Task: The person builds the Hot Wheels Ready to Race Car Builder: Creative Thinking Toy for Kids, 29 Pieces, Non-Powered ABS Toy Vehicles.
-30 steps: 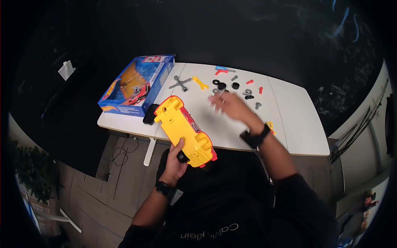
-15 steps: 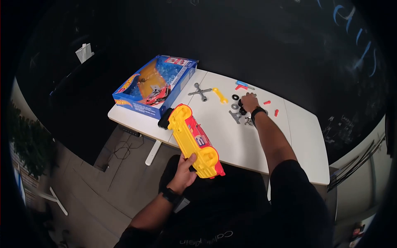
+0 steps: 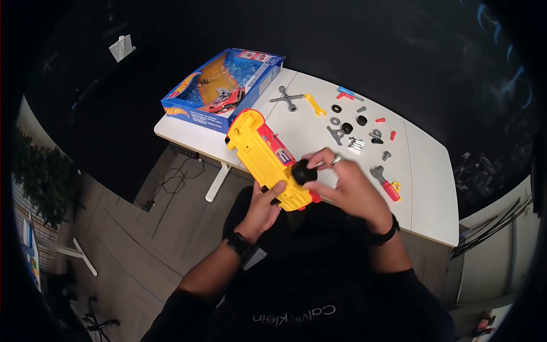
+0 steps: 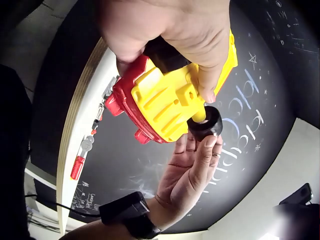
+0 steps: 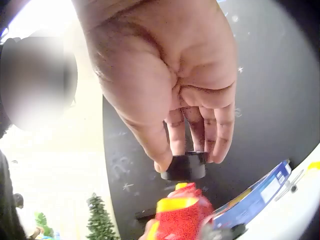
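The white surface (image 3: 427, 182) bears a blue Hot Wheels box (image 3: 205, 121). At its near edge, the left hand's (image 3: 263, 212) grip clasps a yellow-and-red toy car (image 3: 256, 149), underside showing, while the right hand's (image 3: 356, 191) grip pinches a black toy wheel (image 3: 304, 172) at the yellow axle stub (image 4: 200, 116). A grey cross-shaped lug wrench (image 3: 288, 99) lies beside a smaller yellow wrench (image 3: 314, 105).

One left hand (image 3: 264, 211), one right hand (image 3: 348, 187), one car (image 3: 259, 151), one table (image 3: 427, 188), one box (image 3: 196, 116), one cross wrench (image 3: 288, 99), one yellow wrench (image 3: 314, 105), one drill (image 3: 345, 91) and one red-handled tool (image 3: 392, 191) were in view. Wheels (image 3: 362, 120) off the car numbered four, red pegs (image 3: 393, 135) two, gray bolts (image 3: 387, 155) two, wrist straps (image 3: 239, 243) two. The shiny pieces (image 3: 356, 143) were too small to count.
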The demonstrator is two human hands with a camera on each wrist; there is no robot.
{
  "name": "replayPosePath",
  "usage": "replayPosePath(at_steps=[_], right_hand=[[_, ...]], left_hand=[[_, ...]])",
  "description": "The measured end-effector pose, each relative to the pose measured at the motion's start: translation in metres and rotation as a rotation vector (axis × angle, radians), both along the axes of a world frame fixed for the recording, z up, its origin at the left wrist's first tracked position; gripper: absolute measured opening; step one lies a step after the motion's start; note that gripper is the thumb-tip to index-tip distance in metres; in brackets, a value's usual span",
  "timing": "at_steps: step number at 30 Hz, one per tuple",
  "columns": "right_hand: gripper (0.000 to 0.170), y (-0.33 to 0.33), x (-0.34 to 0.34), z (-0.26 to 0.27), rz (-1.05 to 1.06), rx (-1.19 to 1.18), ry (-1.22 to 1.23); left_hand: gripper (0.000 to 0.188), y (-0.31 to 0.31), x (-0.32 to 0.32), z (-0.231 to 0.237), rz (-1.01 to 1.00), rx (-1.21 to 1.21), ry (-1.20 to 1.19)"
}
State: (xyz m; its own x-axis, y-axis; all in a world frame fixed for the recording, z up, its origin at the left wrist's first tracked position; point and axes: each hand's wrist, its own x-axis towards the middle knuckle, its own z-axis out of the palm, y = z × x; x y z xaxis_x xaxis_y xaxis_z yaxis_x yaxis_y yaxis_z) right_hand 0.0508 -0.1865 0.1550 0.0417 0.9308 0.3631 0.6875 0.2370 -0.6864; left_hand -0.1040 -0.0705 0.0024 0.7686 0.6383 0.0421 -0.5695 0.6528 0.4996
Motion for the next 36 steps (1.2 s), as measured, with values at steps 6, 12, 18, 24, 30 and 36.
replayPosePath(at_steps=[6, 12, 18, 24, 30, 36], right_hand=[[0.040, -0.012, -0.011, -0.026, -0.129, 0.065, -0.260], [0.033, -0.016, -0.009, -0.055, -0.212, 0.050, -0.207], [0.034, -0.020, -0.022, -0.070, -0.217, 0.177, -0.256], [0.037, -0.022, -0.012, -0.047, -0.024, 0.171, -0.269], [0.022, 0.028, 0.163, -0.023, -0.437, -0.012, -0.232], [0.027, 0.050, 0.381, -0.082, -0.786, -0.520, -0.578]], left_hand=[[0.065, -0.004, 0.004, -0.020, 0.074, 0.096, 0.035], [0.069, 0.008, 0.003, -0.020, 0.028, 0.287, 0.151], [0.060, -0.009, -0.003, 0.000, 0.013, 0.312, 0.507], [0.074, 0.004, 0.004, -0.027, -0.008, 0.296, 0.217], [0.087, 0.000, -0.001, -0.030, 0.005, 0.265, 0.100], [0.098, 0.005, 0.001, -0.040, -0.006, 0.255, 0.055]])
